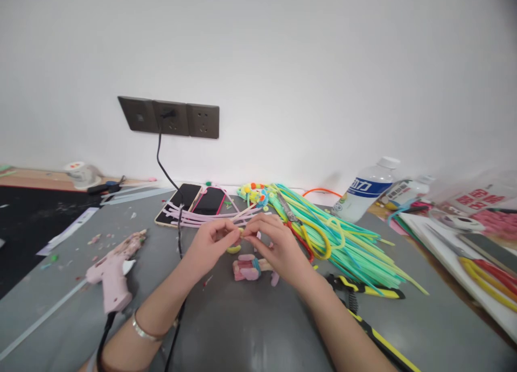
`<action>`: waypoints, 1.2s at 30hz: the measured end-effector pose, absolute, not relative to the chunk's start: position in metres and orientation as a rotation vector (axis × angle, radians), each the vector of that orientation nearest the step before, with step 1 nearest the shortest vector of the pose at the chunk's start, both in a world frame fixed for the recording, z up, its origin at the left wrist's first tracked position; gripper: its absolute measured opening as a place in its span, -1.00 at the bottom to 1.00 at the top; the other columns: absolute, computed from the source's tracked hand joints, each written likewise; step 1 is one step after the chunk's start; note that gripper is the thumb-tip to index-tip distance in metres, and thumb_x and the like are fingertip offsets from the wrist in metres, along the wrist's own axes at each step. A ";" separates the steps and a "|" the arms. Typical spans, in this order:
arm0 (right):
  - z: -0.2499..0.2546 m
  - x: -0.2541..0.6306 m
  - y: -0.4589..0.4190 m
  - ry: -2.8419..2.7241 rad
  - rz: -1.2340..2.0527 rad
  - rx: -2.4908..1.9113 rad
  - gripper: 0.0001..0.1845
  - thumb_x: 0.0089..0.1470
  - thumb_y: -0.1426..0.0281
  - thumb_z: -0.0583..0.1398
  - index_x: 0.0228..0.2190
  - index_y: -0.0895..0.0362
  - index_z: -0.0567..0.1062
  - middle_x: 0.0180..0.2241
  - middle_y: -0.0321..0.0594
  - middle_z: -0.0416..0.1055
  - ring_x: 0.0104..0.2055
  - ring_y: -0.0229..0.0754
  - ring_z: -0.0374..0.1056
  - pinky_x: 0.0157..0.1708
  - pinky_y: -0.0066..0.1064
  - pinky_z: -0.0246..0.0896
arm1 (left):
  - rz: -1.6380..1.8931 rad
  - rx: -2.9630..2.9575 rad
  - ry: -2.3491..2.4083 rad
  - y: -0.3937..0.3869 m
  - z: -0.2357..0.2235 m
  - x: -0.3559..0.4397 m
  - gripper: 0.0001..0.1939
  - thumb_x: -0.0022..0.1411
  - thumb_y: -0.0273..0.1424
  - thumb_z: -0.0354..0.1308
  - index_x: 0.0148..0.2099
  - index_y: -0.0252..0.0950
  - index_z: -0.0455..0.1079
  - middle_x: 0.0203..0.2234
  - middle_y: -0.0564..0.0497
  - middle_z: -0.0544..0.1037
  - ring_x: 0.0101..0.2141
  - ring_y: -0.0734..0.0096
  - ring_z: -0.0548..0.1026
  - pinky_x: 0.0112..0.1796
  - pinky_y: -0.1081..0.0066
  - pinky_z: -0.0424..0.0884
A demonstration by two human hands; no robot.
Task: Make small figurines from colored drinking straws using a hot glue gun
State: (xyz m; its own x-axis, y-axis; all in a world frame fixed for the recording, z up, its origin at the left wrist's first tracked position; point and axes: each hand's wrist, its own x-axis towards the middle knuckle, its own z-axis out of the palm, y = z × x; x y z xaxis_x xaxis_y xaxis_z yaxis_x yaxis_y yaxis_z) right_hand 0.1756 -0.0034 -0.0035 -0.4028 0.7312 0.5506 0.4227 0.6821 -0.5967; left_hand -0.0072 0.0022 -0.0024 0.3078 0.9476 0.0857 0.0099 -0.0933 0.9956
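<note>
My left hand (216, 244) and my right hand (278, 244) meet above the table, fingertips pinched together on a small yellowish piece (241, 232). Most of that piece is hidden by the fingers, so its kind is unclear. Just under my left fingertips shows a curved yellow piece (233, 250). Below the hands, a small pink figure with a blue band (247, 268) lies on its side, partly covered by my right hand. Pale pink strips (194, 217) lie behind my left hand. Scissors with red and yellow handles (317, 241) rest beyond my right hand.
A pink glue gun (111, 280) lies left, its black cord (180, 237) running near my left arm. Green and yellow fuzzy stems (343, 243) spread rightward. Yellow-black pliers (371, 291) lie beside my right forearm. Two phones (208, 202) and a bottle (365, 191) are near the wall.
</note>
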 end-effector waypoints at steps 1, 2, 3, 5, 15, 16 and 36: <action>-0.002 0.179 -0.003 -2.077 0.519 -0.893 -0.89 0.24 0.53 0.20 -0.32 0.10 0.47 -0.33 -0.24 0.47 -0.24 -0.15 0.37 -0.15 -0.28 0.10 | 0.993 1.454 0.939 0.002 -0.001 -0.008 -0.70 0.17 -0.23 0.24 -0.48 -0.36 0.42 -0.60 0.11 0.41 -0.53 0.56 0.29 -0.45 0.52 0.22; 0.000 0.181 -0.003 -2.100 0.571 -0.901 -0.89 0.24 0.53 0.20 -0.34 0.10 0.46 -0.34 -0.25 0.45 -0.25 -0.15 0.36 -0.15 -0.28 0.11 | 0.958 1.479 0.930 0.002 -0.001 -0.009 -0.70 0.17 -0.24 0.24 -0.49 -0.35 0.41 -0.60 0.10 0.40 -0.52 0.54 0.30 -0.44 0.51 0.23; 0.002 0.184 -0.003 -2.118 0.619 -0.901 -0.88 0.25 0.52 0.19 -0.35 0.10 0.45 -0.35 -0.25 0.44 -0.25 -0.15 0.35 -0.15 -0.29 0.11 | 0.932 1.493 0.924 0.002 -0.001 -0.009 -0.69 0.17 -0.24 0.25 -0.50 -0.35 0.40 -0.59 0.10 0.41 -0.51 0.54 0.31 -0.44 0.51 0.23; 0.005 0.188 -0.004 -2.126 0.703 -0.879 -0.88 0.26 0.50 0.18 -0.35 0.10 0.45 -0.35 -0.25 0.43 -0.26 -0.15 0.33 -0.16 -0.30 0.13 | 0.892 1.482 0.903 0.001 -0.002 -0.009 -0.69 0.18 -0.23 0.25 -0.49 -0.36 0.40 -0.58 0.09 0.42 -0.52 0.55 0.29 -0.46 0.51 0.20; 0.009 0.183 -0.003 -1.897 0.845 -0.780 -0.85 0.30 0.40 0.14 -0.36 0.11 0.43 -0.36 -0.23 0.36 -0.26 -0.16 0.29 -0.22 -0.35 0.18 | 1.006 1.178 0.808 0.000 -0.010 -0.005 -0.70 0.05 -0.25 0.41 -0.23 -0.34 0.53 -0.40 0.02 0.55 -0.47 0.50 0.45 -0.51 0.54 0.32; 0.009 0.183 -0.003 -1.898 0.851 -0.781 -0.84 0.30 0.38 0.14 -0.36 0.10 0.43 -0.36 -0.23 0.35 -0.27 -0.16 0.29 -0.21 -0.35 0.18 | 1.013 1.174 0.803 0.001 -0.010 -0.005 -0.71 0.04 -0.26 0.42 -0.24 -0.34 0.53 -0.41 0.02 0.56 -0.46 0.48 0.49 -0.51 0.54 0.34; 0.011 0.183 -0.007 -1.931 0.802 -0.749 -0.87 0.31 0.43 0.11 -0.33 0.09 0.39 -0.34 -0.23 0.33 -0.25 -0.15 0.27 -0.20 -0.33 0.18 | 0.984 0.746 0.640 -0.007 -0.007 0.003 -0.69 -0.06 -0.27 0.50 -0.45 -0.36 0.48 -0.59 0.08 0.54 -0.53 0.62 0.48 -0.45 0.63 0.43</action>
State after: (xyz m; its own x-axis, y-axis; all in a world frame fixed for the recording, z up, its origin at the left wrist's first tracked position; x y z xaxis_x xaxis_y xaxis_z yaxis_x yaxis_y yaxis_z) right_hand 0.1830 -0.0065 0.0106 -0.4230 0.7582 0.4963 0.1833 0.6079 -0.7725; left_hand 0.0030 -0.0067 -0.0065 0.4152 0.8987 -0.1414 -0.4934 0.3531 0.7949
